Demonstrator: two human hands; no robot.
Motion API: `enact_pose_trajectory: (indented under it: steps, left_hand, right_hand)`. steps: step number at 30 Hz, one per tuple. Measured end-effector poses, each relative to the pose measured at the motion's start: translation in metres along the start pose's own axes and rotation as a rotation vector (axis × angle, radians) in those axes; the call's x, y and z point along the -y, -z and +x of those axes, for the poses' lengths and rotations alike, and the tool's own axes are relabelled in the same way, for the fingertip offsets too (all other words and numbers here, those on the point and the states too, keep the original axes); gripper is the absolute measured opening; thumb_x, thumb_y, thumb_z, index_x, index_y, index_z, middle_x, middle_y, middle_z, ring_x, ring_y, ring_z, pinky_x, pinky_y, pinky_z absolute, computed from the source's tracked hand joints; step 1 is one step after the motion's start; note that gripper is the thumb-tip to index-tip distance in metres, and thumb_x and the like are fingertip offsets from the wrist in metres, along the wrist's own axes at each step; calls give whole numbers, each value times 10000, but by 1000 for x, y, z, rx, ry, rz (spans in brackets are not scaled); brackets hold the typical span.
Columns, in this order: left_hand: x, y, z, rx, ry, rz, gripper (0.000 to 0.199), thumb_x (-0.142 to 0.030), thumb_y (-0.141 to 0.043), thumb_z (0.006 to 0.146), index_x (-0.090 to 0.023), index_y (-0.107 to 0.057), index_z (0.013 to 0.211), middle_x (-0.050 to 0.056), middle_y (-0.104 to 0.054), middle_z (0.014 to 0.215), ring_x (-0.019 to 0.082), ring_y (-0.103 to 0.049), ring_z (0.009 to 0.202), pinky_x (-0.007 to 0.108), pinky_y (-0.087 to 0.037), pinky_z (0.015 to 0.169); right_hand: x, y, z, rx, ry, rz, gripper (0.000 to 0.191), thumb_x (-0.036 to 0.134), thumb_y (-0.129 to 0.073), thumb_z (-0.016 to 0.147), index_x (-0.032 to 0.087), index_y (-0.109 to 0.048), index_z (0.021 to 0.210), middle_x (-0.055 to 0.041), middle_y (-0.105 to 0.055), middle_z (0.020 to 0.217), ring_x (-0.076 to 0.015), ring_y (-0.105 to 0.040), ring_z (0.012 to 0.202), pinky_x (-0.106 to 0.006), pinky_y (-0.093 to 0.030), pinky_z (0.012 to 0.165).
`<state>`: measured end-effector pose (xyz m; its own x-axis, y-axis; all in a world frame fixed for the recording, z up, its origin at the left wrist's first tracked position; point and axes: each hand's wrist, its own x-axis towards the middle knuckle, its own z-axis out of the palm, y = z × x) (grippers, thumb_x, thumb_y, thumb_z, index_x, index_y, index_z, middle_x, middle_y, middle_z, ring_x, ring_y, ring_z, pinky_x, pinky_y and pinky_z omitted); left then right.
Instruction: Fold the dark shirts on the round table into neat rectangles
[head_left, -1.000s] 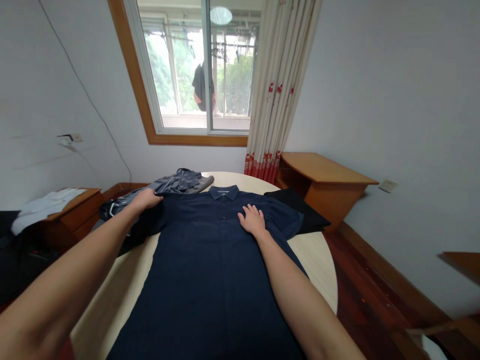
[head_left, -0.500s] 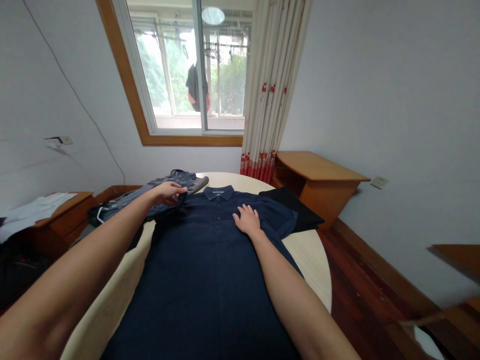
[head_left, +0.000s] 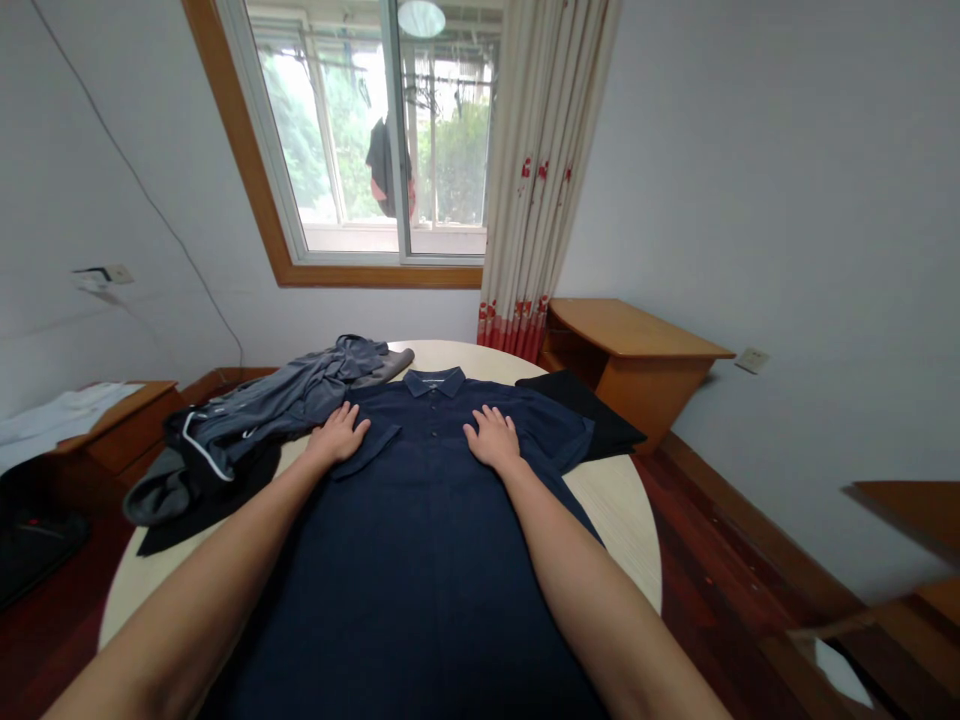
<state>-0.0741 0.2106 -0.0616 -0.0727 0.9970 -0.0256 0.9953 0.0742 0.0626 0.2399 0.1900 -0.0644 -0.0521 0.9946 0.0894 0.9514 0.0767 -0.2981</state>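
Observation:
A navy short-sleeved polo shirt (head_left: 427, 540) lies front up on the round table (head_left: 622, 500), its collar toward the window. On the shirt's left shoulder area my left hand (head_left: 339, 435) rests with fingers apart, palm down. The left sleeve is folded inward over the chest beside that hand. My right hand (head_left: 493, 437) lies flat on the right side of the chest, fingers spread. The right sleeve stretches outward, reaching over a folded black garment (head_left: 585, 405).
Grey and black clothes (head_left: 277, 400) are heaped on the table's left side. A wooden desk (head_left: 637, 335) stands by the curtain (head_left: 540, 180) at the back right. Papers lie on a wooden cabinet (head_left: 142, 430) at the left.
My left hand has come down from the raised left sleeve onto the shirt, and that sleeve is now folded inward. My right hand stays in place on the chest.

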Motion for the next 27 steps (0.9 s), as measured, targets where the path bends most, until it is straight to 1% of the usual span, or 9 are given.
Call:
enact_pose_trajectory:
  steps: [4, 8, 11, 14, 18, 20, 22, 24, 27]
  left_hand:
    - [5, 2, 3, 17, 32, -31, 743, -559, -154, 997, -156, -230, 1617, 95, -129, 1689, 273, -187, 1548, 548, -307, 1185]
    - [-7, 4, 1, -15, 98, -11, 728, -523, -157, 997, -138, -270, 1605, 122, -172, 1681, 304, -222, 1536, 578, -301, 1176]
    - [-26, -3, -6, -100, 23, 56, 719, -497, -184, 998, -106, -315, 1587, 126, -183, 1678, 318, -199, 1541, 573, -239, 1204]
    - [-34, -12, -10, -101, -81, 44, 709, -508, -193, 1001, -127, -334, 1583, 103, -207, 1674, 290, -177, 1550, 533, -190, 1231]
    - [-15, -13, -1, -90, -32, -5, 715, -533, -192, 1001, -147, -327, 1587, 101, -216, 1672, 281, -193, 1547, 511, -246, 1217]
    - [-4, -8, 5, -81, 8, -16, 730, -546, -185, 1000, -138, -311, 1592, 127, -227, 1665, 290, -252, 1528, 510, -309, 1187]
    - [-1, -2, 7, -56, 46, -13, 726, -538, -188, 1001, -132, -311, 1590, 149, -246, 1655, 304, -314, 1502, 519, -345, 1161]
    - [-10, 1, 3, -67, 43, 8, 706, -513, -199, 1003, -131, -334, 1582, 146, -238, 1659, 317, -295, 1509, 538, -314, 1174]
    - [-31, -2, -7, -102, -67, 20, 691, -507, -198, 1006, -153, -344, 1581, 106, -212, 1673, 309, -191, 1545, 557, -205, 1219]
  right_hand:
    - [-5, 0, -3, 4, 15, -4, 597, 461, -348, 1027, 156, -430, 1533, -93, -302, 1647, -266, -228, 1525, -451, -152, 1231]
    - [-9, 0, -3, 3, -8, -14, 619, 485, -341, 1025, 155, -416, 1544, -86, -291, 1652, -273, -210, 1532, -441, -144, 1235]
    - [-9, 0, -1, 9, -27, -21, 629, 487, -332, 1025, 152, -399, 1553, -86, -276, 1657, -281, -195, 1537, -449, -136, 1237]
    - [-8, -1, 0, 14, -32, -26, 632, 487, -327, 1025, 151, -393, 1556, -87, -265, 1660, -283, -189, 1539, -459, -134, 1237]
    - [-8, 0, 0, 21, -41, -31, 630, 487, -327, 1024, 159, -387, 1560, -81, -258, 1663, -275, -187, 1540, -454, -135, 1237]
    - [-8, 1, 0, 23, -44, -30, 626, 484, -331, 1024, 158, -394, 1555, -85, -264, 1661, -279, -191, 1538, -461, -136, 1237]
    - [-6, 2, -1, 14, -42, -31, 615, 470, -347, 1023, 151, -411, 1545, -99, -278, 1655, -287, -204, 1533, -473, -137, 1235]
    - [-3, 4, -2, -22, -26, -31, 594, 446, -359, 1025, 147, -427, 1534, -111, -301, 1645, -284, -218, 1528, -474, -132, 1234]
    - [4, 5, -5, -43, 56, -16, 568, 439, -346, 1037, 166, -437, 1527, -101, -322, 1638, -257, -232, 1524, -456, -126, 1235]
